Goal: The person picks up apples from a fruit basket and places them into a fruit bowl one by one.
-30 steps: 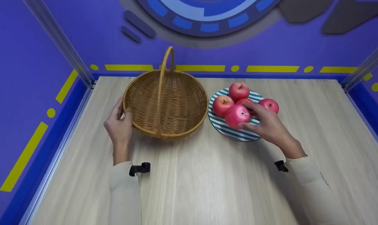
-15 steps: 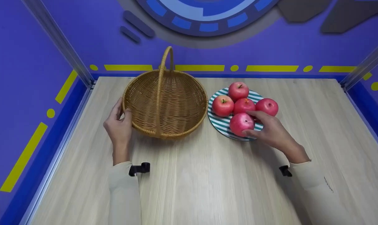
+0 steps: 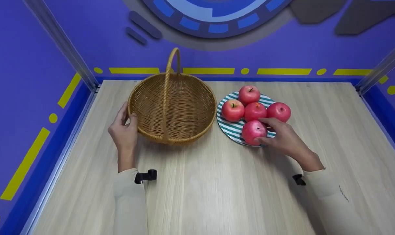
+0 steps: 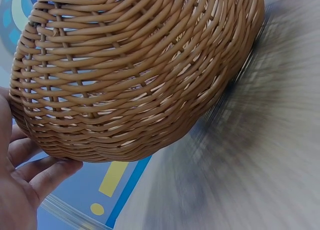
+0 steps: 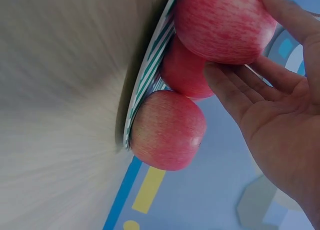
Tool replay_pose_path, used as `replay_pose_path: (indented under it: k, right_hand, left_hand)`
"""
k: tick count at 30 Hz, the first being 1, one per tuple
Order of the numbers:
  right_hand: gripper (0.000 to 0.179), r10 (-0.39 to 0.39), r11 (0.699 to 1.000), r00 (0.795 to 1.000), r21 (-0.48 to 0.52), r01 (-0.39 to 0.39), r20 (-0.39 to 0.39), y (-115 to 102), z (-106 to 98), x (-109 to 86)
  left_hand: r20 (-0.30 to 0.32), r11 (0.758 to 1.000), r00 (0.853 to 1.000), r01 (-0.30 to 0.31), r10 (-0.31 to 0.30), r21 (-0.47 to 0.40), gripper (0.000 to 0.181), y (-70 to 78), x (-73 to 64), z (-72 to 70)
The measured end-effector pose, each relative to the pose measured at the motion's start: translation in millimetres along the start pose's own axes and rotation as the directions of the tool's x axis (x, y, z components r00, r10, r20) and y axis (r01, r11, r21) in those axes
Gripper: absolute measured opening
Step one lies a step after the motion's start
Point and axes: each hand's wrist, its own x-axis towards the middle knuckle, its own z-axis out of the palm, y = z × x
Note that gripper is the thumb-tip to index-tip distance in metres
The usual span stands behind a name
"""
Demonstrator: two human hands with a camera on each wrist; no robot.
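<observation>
On the left of the head view stands an empty wicker basket (image 3: 187,107) with a tall arched handle (image 3: 166,94). My left hand (image 3: 125,137) grips its left rim, thumb over the edge; in the left wrist view the fingers (image 4: 52,177) lie against the woven side. To the right, a plate (image 3: 231,132) with green and white stripes bears several red apples. My right hand (image 3: 284,138) holds the nearest apple (image 3: 253,132) between thumb and fingers, at the plate's front. In the right wrist view that apple (image 5: 225,27) sits right at the striped plate (image 5: 145,79).
Behind the held apple lie a middle apple (image 3: 255,111), a left apple (image 3: 232,110), a back apple (image 3: 249,94) and a right apple (image 3: 279,112). The wooden table (image 3: 204,189) meets a blue panel wall (image 3: 217,58) close behind basket and plate.
My right hand has brought its apple toward the front of the plate and slightly right, uncovering the middle apple. The left hand has stayed on the basket rim.
</observation>
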Motion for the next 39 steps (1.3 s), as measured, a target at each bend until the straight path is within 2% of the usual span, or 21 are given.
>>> replay_pose_path:
  k: [2, 8, 11, 22, 27, 29, 32, 35, 37, 39]
  right_hand:
    - [0.078, -0.001, 1.000, 1.000, -0.005, 0.001, 0.000, 0.7, 0.2, -0.3]
    - [0.078, 0.007, 1.000, 1.000, -0.019, -0.007, -0.003, 3.9, 0.4, -2.1]
    - [0.078, 0.016, 1.000, 1.000, -0.016, -0.016, 0.003, 5.7, 0.0, -2.7]
    - [0.077, 0.035, 0.999, 0.999, -0.032, -0.035, 0.013, 6.7, -0.5, -3.1]
    - [0.078, 0.039, 0.998, 0.999, -0.040, -0.038, 0.017, 4.0, -1.6, -2.4]
    - [0.077, 0.040, 0.999, 0.999, -0.032, -0.039, 0.019, 2.3, -3.3, -2.1]
    - [0.074, 0.040, 0.999, 0.999, -0.016, -0.040, 0.029, -0.6, -7.4, 0.4]
    - [0.072, 0.025, 1.000, 0.999, -0.013, -0.025, 0.036, -4.2, -13.7, 5.4]
    - [0.071, 0.001, 1.000, 0.999, -0.022, 0.000, 0.032, -6.4, -19.0, 8.7]
    - [0.070, 0.001, 0.999, 1.000, -0.045, 0.000, 0.023, -9.6, -24.3, 12.3]
  left_hand:
    - [0.001, 1.000, 1.000, 0.003, -0.003, 0.005, 0.043, 0.2, -0.1, 0.8]
    - [0.006, 1.000, 1.000, 0.013, -0.013, 0.001, 0.043, -28.7, 7.4, 4.5]
    - [0.007, 1.000, 1.000, 0.026, -0.026, 0.000, 0.043, -35.6, 9.7, 3.7]
    - [0.008, 0.999, 1.000, 0.029, -0.029, 0.022, 0.043, -40.5, 9.6, -1.8]
    - [0.008, 0.994, 0.998, 0.067, -0.068, 0.088, 0.046, -35.7, 8.6, -2.2]
    - [0.000, 0.990, 0.998, 0.064, -0.065, 0.128, 0.048, -31.6, 7.9, -2.6]
    - [-0.021, 0.985, 1.000, 0.020, -0.016, 0.172, 0.051, -22.2, 6.7, -3.8]
    - [-0.047, 0.979, 0.995, -0.075, 0.086, 0.189, 0.054, -7.5, 6.7, -3.6]
    - [-0.065, 0.972, 0.983, -0.156, 0.169, 0.178, 0.056, 5.6, 7.8, -1.1]
    - [-0.077, 0.957, 0.962, -0.246, 0.260, 0.155, 0.058, 22.3, 9.6, 2.6]
